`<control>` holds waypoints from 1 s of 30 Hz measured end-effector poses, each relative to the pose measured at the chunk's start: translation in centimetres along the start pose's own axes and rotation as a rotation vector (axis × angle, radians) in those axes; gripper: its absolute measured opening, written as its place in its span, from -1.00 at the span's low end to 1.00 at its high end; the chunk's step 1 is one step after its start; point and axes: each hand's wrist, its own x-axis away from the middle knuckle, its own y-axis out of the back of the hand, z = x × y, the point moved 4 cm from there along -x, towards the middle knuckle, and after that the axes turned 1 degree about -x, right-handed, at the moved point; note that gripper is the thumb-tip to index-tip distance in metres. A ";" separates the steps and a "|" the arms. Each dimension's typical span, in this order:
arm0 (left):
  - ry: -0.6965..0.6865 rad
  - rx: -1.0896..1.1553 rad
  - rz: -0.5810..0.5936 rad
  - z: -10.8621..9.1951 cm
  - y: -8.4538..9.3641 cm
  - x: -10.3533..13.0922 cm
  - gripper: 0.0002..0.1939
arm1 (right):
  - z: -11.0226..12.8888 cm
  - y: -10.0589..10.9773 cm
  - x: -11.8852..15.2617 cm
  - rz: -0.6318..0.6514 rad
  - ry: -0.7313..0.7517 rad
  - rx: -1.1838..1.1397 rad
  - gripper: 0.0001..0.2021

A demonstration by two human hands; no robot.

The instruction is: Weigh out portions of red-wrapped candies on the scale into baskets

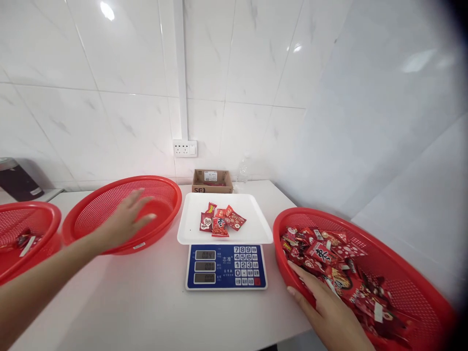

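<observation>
My left hand point(126, 219) hovers over the red plastic basket point(84, 229) at the left, fingers spread and holding nothing. My right hand point(321, 297) rests at the near left rim of another red basket point(283, 253), its thumb outside and its fingers over the edge; what lies under the fingertips is partly hidden. Red snack packets point(321, 253) fill this right basket. Between the hands stands a digital scale point(226, 268) with a white tray point(190, 219) on top. Several small red snack packets point(220, 224) lie in a loose pile on the tray.
A third red basket point(47, 214) with a few packets sits at the far left. Behind it is a dark cylindrical container point(18, 180). A small cardboard box point(197, 181) and a clear plastic bottle point(244, 169) stand against the tiled wall, below a socket point(185, 148).
</observation>
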 end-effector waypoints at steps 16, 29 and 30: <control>-0.329 0.129 0.378 -21.4 -11.8 -6.5 -0.34 | 0.6 0.5 0.4 -0.043 0.030 -0.005 -0.53; -0.292 0.277 0.169 -20.8 -10.5 -7.9 -0.79 | 0.7 0.5 0.4 -0.048 0.032 0.033 -0.53; -0.259 0.312 0.151 -20.5 -9.8 -8.2 -0.78 | 0.7 0.6 0.4 -0.060 0.037 0.025 -0.54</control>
